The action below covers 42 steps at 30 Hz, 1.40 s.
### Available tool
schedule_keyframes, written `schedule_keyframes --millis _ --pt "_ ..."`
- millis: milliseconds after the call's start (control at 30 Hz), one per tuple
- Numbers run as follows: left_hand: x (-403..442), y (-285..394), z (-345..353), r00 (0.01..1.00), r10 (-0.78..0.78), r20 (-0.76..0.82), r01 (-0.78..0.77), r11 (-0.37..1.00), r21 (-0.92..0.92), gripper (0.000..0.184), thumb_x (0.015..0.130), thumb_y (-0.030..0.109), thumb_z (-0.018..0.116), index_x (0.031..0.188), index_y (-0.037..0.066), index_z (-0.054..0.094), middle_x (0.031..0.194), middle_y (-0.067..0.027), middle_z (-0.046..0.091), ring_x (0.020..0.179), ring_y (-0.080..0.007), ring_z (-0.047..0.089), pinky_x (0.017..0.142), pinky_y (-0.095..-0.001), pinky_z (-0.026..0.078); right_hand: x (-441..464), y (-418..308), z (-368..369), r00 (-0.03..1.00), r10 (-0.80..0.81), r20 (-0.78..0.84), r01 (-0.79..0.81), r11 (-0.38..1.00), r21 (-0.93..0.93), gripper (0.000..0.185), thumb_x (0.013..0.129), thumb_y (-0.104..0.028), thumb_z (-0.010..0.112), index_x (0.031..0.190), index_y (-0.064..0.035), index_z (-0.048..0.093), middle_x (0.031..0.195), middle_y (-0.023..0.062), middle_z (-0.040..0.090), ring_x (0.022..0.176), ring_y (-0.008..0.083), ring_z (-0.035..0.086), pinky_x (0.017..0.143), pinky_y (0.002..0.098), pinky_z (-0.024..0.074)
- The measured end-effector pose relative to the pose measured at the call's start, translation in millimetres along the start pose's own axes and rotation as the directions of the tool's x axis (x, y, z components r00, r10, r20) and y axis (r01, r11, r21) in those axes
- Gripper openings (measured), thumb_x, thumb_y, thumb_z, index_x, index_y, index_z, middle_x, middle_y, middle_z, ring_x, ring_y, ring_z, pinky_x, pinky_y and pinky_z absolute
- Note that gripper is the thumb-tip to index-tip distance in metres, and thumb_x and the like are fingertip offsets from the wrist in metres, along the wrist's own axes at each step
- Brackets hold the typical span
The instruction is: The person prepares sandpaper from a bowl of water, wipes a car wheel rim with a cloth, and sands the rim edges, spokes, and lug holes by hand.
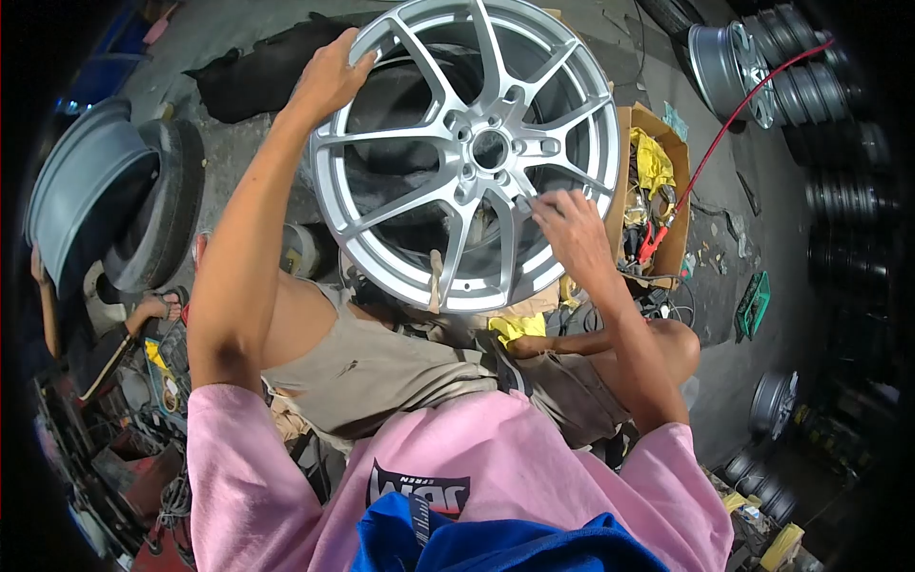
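Silver wheel (479,124), left hand (334,76) at edge

The left hand (329,76) is gripping the silver wheel (477,126) by its edge; the right hand (575,227) is touching a spoke (508,234) near its centre.

A person wears a pink shirt (562,458) with short, loose sleeves (243,458) and a dark chest print (417,489) in white lettering. Creased khaki shorts (391,386) and a bright blue cloth (515,543) at the neck complete the outfit.
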<state>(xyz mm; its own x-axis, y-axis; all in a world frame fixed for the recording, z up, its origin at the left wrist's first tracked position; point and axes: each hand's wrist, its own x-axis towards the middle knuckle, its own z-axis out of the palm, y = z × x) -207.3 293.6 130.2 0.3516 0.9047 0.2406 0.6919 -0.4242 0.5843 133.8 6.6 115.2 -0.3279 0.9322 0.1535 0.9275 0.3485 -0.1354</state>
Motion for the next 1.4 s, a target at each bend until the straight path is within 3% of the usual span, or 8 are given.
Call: schedule_keyframes --millis 133,333,533,867,1067,1133,1300,1400 --pt "-1.0 -1.4 0.0 1.0 0.015 -0.02 -0.015 1.0 0.012 0.04 0.102 0.032 0.065 0.129 0.003 0.06 0.111 -0.0291 0.072 0.107 -0.049 0.068 0.091 -0.0521 0.053 29.5 -4.7 16.7 0.981 0.031 -0.192 -0.019 0.998 0.064 0.026 0.096 -0.021 0.072 0.121 -0.0129 0.077 0.105 0.0046 0.056 0.1 0.025 0.054 0.083 0.0412 0.0444" --pt "-3.5 3.8 -3.6 0.999 -0.003 -0.039 0.005 0.999 0.045 0.044 0.101 0.034 0.066 0.13 0.0 0.06 0.114 -0.0293 0.072 0.108 -0.0493 0.068 0.092 -0.0504 0.053 6.6 -14.0 18.8 0.989 0.129 -0.077 -0.134 0.989 -0.059 0.03 0.096 -0.023 0.071 0.124 -0.0151 0.076 0.095 0.0052 0.047 0.091 0.0243 0.049 0.078 0.0382 0.0395" --pt "-1.2 5.6 -3.9 1.0 -0.024 0.007 0.024 1.0 0.001 0.04 0.102 0.033 0.066 0.126 0.001 0.062 0.113 -0.0295 0.071 0.107 -0.0485 0.069 0.091 -0.0507 0.053 36.6 -7.8 25.9 0.986 0.083 -0.148 -0.08 0.996 0.025 0.028 0.097 -0.024 0.071 0.123 -0.0147 0.078 0.097 0.0067 0.047 0.094 0.0245 0.049 0.081 0.0394 0.04" --pt "0.1 1.2 2.4 0.999 0.024 -0.039 -0.024 1.0 0.019 0.044 0.101 0.031 0.065 0.134 0.002 0.062 0.116 -0.0288 0.072 0.111 -0.049 0.067 0.096 -0.0533 0.052 13.2 5.8 6.0 0.994 0.096 0.041 -0.103 0.968 0.229 0.022 0.101 -0.023 0.068 0.116 -0.0124 0.08 0.098 0.0084 0.045 0.094 0.0265 0.05 0.082 0.0408 0.0414" --pt "1.8 -2.7 4.6 0.996 0.037 -0.08 -0.031 0.997 0.076 0.041 0.101 0.033 0.065 0.128 0.001 0.061 0.111 -0.0292 0.072 0.108 -0.0477 0.069 0.091 -0.0507 0.053 60.9 13.5 13.8 0.997 -0.067 0.039 0.07 0.996 -0.063 0.022 0.1 -0.027 0.066 0.11 -0.0119 0.08 0.098 0.0112 0.064 0.099 0.0267 0.065 0.083 0.0417 0.0504" --pt "0.2 3.7 -0.8 0.999 -0.048 0.004 0.048 0.999 0.01 0.049 0.1 0.031 0.066 0.14 0.003 0.059 0.117 -0.0283 0.073 0.113 -0.0468 0.068 0.098 -0.0523 0.052 68.6 16.6 23.9 0.969 -0.081 0.233 0.098 0.993 -0.064 0.021 0.101 -0.028 0.064 0.102 -0.0124 0.078 0.091 0.0157 0.07 0.088 0.0317 0.072 0.076 0.0433 0.0557" --pt "0.9 -0.1 0.5 1.0 -0.008 -0.016 0.008 1.0 0.009 0.046 0.101 0.032 0.066 0.135 0.002 0.059 0.112 -0.0281 0.073 0.106 -0.0467 0.07 0.093 -0.0518 0.053 91.2 15.0 46.9 0.925 0.134 0.356 -0.169 0.983 0.067 0.035 0.102 -0.036 0.059 0.098 -0.0046 0.076 0.082 0.0231 0.073 0.08 0.0411 0.073 0.074 0.0499 0.0576" --pt "2.9 -4.8 2.6 0.998 0.043 -0.052 -0.042 0.999 0.025 0.043 0.102 0.033 0.065 0.131 0.001 0.059 0.108 -0.0285 0.073 0.101 -0.047 0.071 0.088 -0.0512 0.054 91.1 26.1 36.1 0.816 0.247 0.523 -0.453 0.835 0.313 0.04 0.101 -0.035 0.057 0.098 0.0 0.076 0.083 0.0251 0.073 0.083 0.0418 0.074 0.075 0.0519 0.0571"
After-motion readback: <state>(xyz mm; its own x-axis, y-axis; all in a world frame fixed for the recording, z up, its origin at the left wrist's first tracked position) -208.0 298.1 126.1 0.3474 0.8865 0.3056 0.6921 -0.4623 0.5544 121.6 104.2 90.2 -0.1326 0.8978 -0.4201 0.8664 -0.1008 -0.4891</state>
